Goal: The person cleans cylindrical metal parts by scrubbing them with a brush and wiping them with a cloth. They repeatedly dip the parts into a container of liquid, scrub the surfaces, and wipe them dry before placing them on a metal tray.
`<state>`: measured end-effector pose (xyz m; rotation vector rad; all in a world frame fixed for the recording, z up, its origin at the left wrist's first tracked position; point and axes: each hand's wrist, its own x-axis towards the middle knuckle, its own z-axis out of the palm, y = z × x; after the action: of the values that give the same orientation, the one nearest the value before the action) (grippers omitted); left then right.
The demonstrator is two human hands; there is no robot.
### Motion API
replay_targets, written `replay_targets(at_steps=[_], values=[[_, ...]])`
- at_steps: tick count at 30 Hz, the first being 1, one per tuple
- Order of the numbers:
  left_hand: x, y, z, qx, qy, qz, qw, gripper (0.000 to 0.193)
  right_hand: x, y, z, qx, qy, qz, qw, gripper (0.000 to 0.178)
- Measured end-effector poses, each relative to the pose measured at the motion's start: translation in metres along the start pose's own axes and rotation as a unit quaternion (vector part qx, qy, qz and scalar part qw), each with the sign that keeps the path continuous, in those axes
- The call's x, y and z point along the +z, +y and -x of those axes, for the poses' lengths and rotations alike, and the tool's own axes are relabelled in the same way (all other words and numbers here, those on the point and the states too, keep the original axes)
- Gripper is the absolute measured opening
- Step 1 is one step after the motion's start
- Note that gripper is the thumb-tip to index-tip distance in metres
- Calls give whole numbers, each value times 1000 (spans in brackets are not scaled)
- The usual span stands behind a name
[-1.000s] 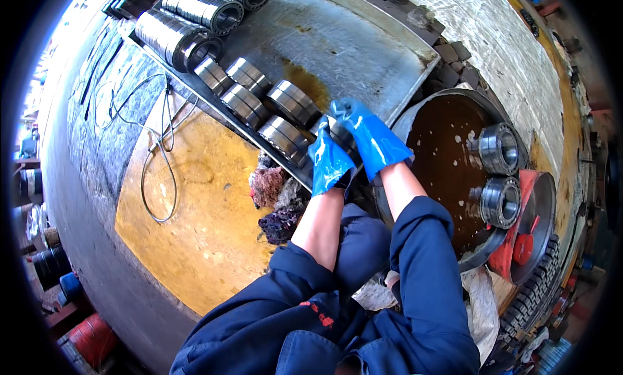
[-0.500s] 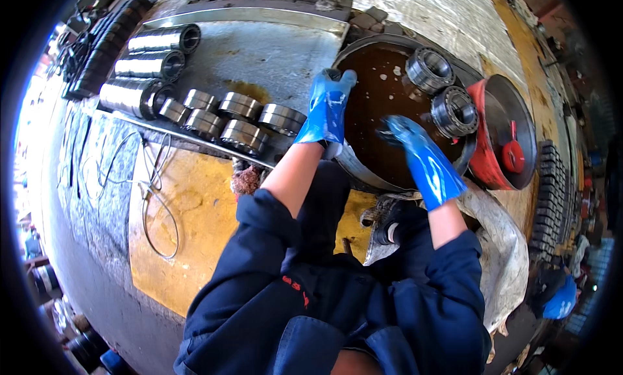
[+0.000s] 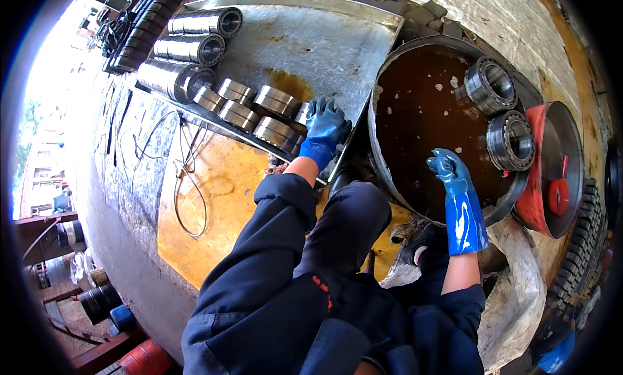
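Observation:
My left hand (image 3: 324, 125), in a blue rubber glove, reaches over the tray's near right corner. Its fingers spread over a steel bearing ring (image 3: 301, 114), which the glove mostly hides; how firmly they touch it is not visible. More short steel rings (image 3: 277, 100) stand beside it in two rows. Above the near right part of a round drum (image 3: 383, 161) of brown liquid hovers my right hand (image 3: 449, 167), also gloved in blue. Its fingers are loosely bent and apart, with nothing visible in them. Two roller bearings (image 3: 491, 85) (image 3: 511, 140) sit at the drum's right side.
Long steel cylinders (image 3: 175, 78) lie at the left of the metal tray (image 3: 324, 34). A red basin (image 3: 535, 174) holding a red tool (image 3: 558, 194) stands right of the drum. A wire loop (image 3: 191, 174) lies left of me, partly on a yellow board (image 3: 227, 206).
My left hand has moved left from the drum's rim onto the ring at the row's end. My right hand has drawn nearer to me over the drum. The whole view has shifted.

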<state>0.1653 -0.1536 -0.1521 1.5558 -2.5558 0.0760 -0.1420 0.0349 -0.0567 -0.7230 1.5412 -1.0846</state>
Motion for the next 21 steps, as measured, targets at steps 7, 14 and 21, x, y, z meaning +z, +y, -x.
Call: replay_targets(at_steps=[7, 14, 21], values=[[44, -62, -6, -76, 56, 70, 993, 26, 3, 5, -12, 11, -13, -24, 1000, 42], [-31, -86, -23, -119, 28, -67, 990, 46, -8, 6, -3, -6, -11, -74, 997, 42], [-123, 57, -73, -123, 131, 335, 925, 37, -17, 7, 13, -29, -12, -140, 990, 43]])
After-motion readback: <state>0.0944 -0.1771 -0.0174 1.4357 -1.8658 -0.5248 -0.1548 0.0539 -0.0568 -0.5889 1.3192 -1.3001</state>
